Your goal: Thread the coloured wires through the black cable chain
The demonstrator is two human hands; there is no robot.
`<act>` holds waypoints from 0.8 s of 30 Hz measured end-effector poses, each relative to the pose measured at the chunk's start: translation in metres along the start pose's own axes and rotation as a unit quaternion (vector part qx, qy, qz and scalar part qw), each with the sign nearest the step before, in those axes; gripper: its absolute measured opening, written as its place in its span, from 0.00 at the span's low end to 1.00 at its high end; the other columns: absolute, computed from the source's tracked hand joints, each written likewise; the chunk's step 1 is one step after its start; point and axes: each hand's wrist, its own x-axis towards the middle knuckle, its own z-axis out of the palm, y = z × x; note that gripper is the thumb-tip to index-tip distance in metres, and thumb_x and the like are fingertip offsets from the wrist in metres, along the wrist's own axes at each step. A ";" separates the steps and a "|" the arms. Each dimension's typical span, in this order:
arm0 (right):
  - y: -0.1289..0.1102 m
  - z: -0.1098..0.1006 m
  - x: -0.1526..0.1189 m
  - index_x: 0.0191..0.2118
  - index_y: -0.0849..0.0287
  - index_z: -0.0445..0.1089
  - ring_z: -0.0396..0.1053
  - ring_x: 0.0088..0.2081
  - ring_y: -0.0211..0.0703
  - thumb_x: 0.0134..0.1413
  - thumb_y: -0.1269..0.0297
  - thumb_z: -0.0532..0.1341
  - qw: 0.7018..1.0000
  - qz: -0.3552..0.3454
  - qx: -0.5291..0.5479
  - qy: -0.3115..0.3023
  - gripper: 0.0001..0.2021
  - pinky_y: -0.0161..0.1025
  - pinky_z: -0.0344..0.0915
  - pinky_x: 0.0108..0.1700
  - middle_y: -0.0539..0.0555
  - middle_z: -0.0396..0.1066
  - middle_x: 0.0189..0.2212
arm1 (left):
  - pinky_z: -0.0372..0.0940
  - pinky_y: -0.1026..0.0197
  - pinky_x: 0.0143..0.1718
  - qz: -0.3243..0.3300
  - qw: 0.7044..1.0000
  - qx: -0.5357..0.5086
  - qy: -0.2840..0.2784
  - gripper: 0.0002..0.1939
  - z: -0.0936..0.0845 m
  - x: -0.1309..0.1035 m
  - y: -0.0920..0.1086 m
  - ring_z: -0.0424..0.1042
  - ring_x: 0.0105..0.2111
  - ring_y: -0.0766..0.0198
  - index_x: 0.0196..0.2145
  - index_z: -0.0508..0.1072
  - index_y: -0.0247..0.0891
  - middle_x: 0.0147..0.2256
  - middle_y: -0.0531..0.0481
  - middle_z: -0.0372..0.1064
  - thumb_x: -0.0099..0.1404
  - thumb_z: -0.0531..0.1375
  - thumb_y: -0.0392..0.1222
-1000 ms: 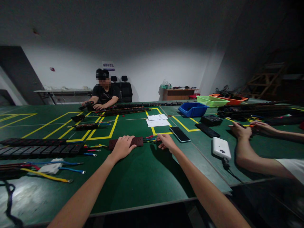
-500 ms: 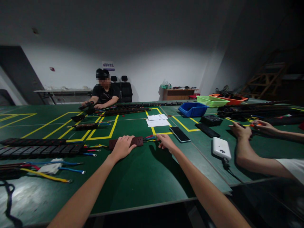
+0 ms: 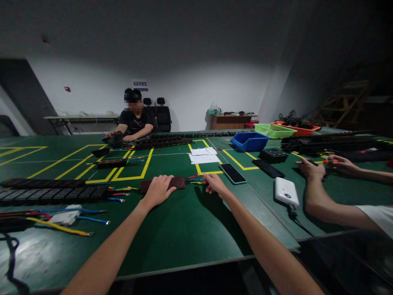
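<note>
A dark red socket strip [image 3: 178, 183] lies on the green table, straight ahead. My left hand [image 3: 159, 190] is laid over its middle, fingers across the top and thumb along the near side, gripping it. From the strip's right end run red, blue, yellow and green wires [image 3: 194, 179]. At their far ends my right hand [image 3: 214, 184] is closed in a pinch, with the wire tips partly hidden behind its fingers. A phone [image 3: 233, 173] lies just to the right of that hand.
Black socket strips [image 3: 55, 195] with lugged wires lie at left. White papers [image 3: 203, 155], a blue bin [image 3: 249, 141] and a white power bank [image 3: 286, 191] are to the right. A co-worker's hands [image 3: 311, 169] work at far right; another person [image 3: 135, 119] sits across the table.
</note>
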 end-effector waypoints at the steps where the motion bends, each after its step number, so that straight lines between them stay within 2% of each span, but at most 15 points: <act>1: 0.000 0.000 0.000 0.40 0.64 0.68 0.67 0.16 0.29 0.68 0.53 0.54 1.000 0.000 0.000 -0.001 0.17 0.28 0.58 0.15 0.55 0.72 0.35 | 0.60 0.50 0.51 0.001 1.000 0.002 0.001 0.26 0.001 0.000 0.000 0.69 0.50 0.50 0.60 0.66 0.38 0.52 0.39 0.71 0.72 0.53 0.56; 8: -0.001 0.000 -0.001 0.48 0.62 0.67 0.71 0.21 0.31 0.67 0.53 0.55 1.000 -0.020 0.019 -0.014 0.16 0.27 0.60 0.16 0.58 0.72 0.44 | 0.61 0.50 0.51 0.005 1.000 0.003 0.008 0.26 0.002 -0.001 0.000 0.69 0.50 0.50 0.59 0.66 0.37 0.52 0.39 0.71 0.72 0.53 0.56; 12: -0.004 0.000 -0.002 0.50 0.62 0.70 0.68 0.19 0.28 0.67 0.54 0.55 1.000 -0.021 0.009 -0.007 0.17 0.26 0.59 0.16 0.57 0.72 0.43 | 0.61 0.50 0.51 0.001 1.000 0.000 0.004 0.25 0.000 0.000 0.001 0.69 0.50 0.50 0.59 0.66 0.38 0.52 0.39 0.71 0.72 0.53 0.56; 16: -0.002 0.000 -0.001 0.44 0.64 0.73 0.62 0.17 0.27 0.66 0.54 0.56 0.999 -0.035 -0.031 -0.015 0.17 0.27 0.56 0.15 0.55 0.73 0.36 | 0.61 0.50 0.51 -0.001 1.000 -0.003 0.002 0.25 -0.001 0.000 0.001 0.69 0.50 0.50 0.59 0.66 0.38 0.51 0.39 0.71 0.72 0.53 0.55; 20: 0.003 -0.001 0.003 0.34 0.64 0.71 0.63 0.17 0.30 0.66 0.55 0.57 0.998 -0.037 -0.051 -0.015 0.17 0.27 0.56 0.15 0.52 0.71 0.27 | 0.61 0.50 0.51 0.001 1.000 -0.004 0.007 0.25 0.000 -0.001 0.001 0.69 0.50 0.50 0.60 0.66 0.39 0.52 0.39 0.71 0.72 0.53 0.55; 24: 0.006 -0.001 0.007 0.31 0.63 0.69 0.64 0.19 0.31 0.65 0.56 0.57 0.998 -0.026 -0.051 0.003 0.16 0.26 0.57 0.16 0.51 0.70 0.25 | 0.61 0.50 0.51 0.003 1.000 0.000 0.008 0.25 0.001 -0.001 0.000 0.69 0.50 0.50 0.60 0.66 0.38 0.52 0.39 0.71 0.72 0.53 0.56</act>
